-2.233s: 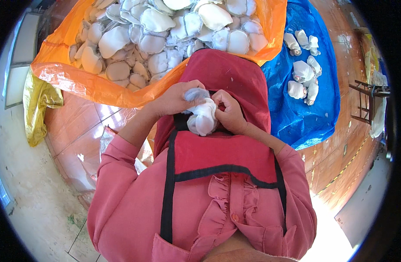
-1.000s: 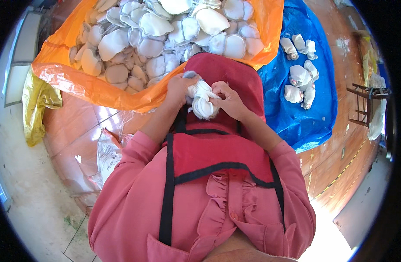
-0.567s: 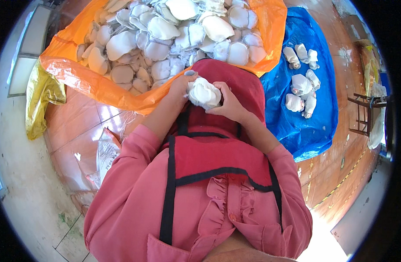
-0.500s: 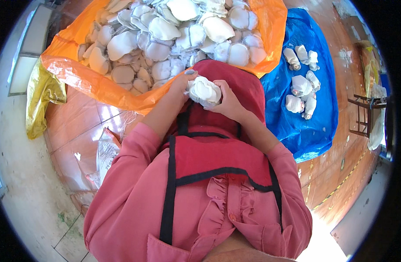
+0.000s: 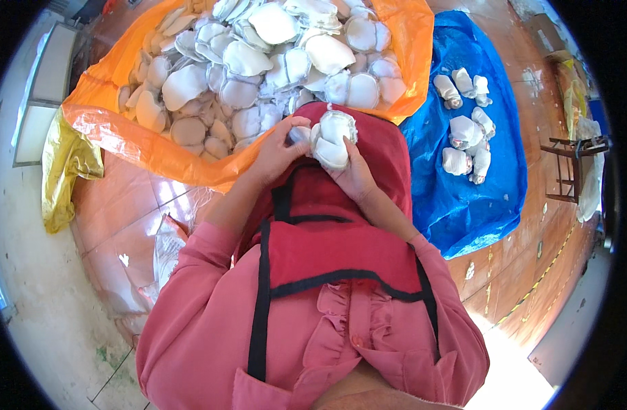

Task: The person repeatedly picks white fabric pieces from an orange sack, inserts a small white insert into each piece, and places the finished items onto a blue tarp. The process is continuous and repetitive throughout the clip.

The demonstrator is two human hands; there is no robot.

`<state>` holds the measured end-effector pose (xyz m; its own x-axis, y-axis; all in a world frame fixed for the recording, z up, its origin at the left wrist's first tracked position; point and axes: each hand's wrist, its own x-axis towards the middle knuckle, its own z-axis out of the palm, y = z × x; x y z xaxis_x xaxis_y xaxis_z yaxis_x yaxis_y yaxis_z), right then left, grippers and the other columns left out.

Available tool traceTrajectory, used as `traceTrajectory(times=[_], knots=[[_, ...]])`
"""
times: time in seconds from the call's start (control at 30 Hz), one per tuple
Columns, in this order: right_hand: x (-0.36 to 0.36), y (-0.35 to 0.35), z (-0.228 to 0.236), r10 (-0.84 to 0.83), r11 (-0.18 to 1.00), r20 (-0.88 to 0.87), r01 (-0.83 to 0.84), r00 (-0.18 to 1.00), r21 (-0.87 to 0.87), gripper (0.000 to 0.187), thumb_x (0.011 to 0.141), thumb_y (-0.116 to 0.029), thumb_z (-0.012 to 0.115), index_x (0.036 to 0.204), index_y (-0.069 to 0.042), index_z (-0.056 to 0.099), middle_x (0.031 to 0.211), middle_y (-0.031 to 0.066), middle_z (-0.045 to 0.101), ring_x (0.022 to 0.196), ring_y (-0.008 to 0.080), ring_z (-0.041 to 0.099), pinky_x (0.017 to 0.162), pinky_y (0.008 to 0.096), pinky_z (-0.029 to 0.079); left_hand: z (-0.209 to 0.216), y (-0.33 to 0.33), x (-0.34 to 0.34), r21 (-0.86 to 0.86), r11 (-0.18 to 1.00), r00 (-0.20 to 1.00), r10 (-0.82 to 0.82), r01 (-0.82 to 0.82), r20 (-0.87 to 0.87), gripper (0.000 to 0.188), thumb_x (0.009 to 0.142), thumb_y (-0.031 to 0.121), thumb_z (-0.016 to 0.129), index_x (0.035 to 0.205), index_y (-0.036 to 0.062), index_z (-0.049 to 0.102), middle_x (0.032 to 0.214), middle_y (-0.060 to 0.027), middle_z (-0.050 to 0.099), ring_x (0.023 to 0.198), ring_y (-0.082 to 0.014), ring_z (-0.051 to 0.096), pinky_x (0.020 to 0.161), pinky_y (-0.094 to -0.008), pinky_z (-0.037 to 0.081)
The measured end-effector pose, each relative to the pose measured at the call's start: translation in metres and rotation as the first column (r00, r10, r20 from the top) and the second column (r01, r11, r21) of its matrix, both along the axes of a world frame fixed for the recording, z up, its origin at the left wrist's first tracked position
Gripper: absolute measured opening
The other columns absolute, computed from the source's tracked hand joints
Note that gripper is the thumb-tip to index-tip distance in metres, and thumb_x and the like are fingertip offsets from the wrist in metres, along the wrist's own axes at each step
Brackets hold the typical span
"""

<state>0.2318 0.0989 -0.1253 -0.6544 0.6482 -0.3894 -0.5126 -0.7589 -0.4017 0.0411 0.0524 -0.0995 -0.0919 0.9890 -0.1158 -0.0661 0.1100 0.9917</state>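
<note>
Clump of white pads up over the red apron, just nearer than the orange sheet with its heap of loose pads. Left hand pinching a small greyish-white tuft on the left side, right hand gripping the near right edge between thumb and fingers — neither one spread. Can't tell about the fingertips tucked underneath.

Best bet for doing this well: keep the left pinch steady as an anchor and adjust only with the right. Go easy on the squeeze — probably squashes easily and sheds at the fuzzy rim. Get the edges even before tightening anything. Stay low over the apron to catch a slip, and clear of the orange sheet to avoid mixing. Handy for comparison: compact white bundles on the blue sheet, far right.
</note>
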Motion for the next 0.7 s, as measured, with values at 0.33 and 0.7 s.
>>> traceTrajectory(times=[0.33,0.7], knots=[[0.007,-0.003,-0.036,0.190,0.960,-0.172,-0.219,0.967,-0.171,0.045,0.099,-0.047,0.044,0.120,-0.008,0.056,0.101,0.0076,0.064,0.081,0.0201,0.064,0.070,0.0288,0.056,0.010,-0.002,0.018,-0.113,0.962,0.967,0.242,-0.250,-0.081,0.047,0.082,0.025,0.078,0.117,0.0031,0.056,0.091,-0.0032,0.064,0.078,-0.0126,0.060,0.069,-0.0284,0.051],[0.013,0.007,-0.001,-0.318,0.825,0.347,0.078,0.882,0.559,0.012,0.093,-0.005,0.059,0.105,-0.008,0.058,0.087,0.0021,0.058,0.067,0.0083,0.053,0.055,0.0214,0.046,0.015,0.006,-0.011,-0.135,0.829,0.773,0.431,-0.543,-0.465,0.037,0.083,0.031,0.072,0.090,-0.0049,0.064,0.071,-0.0138,0.065,0.067,-0.0201,0.061,0.063,-0.0353,0.049]])
